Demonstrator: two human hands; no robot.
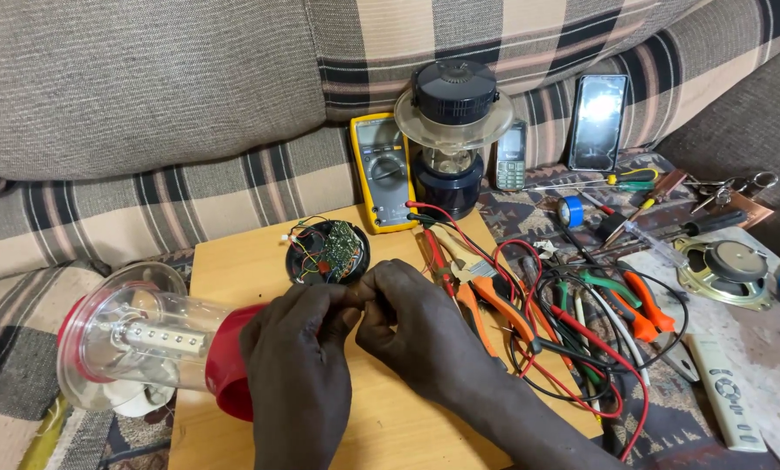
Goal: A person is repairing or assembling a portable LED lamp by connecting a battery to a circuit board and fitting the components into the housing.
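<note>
A red lantern (159, 344) with a clear plastic globe lies on its side on a wooden board (233, 261). My left hand (301, 374) rests against its red base. My right hand (416, 326) meets the left just above it, and the fingertips of both pinch thin wires; what exactly they hold is hidden. The wires lead to a round black cap with a green circuit board (331, 251), lying just beyond my fingers.
A yellow multimeter (381, 174) and a dark blue lantern (453, 130) stand at the board's far edge. Orange-handled pliers (486, 292), red and black test leads (573, 339), screwdrivers, a loudspeaker (731, 270), a remote (728, 392) and two phones lie to the right. Striped sofa cushions rise behind.
</note>
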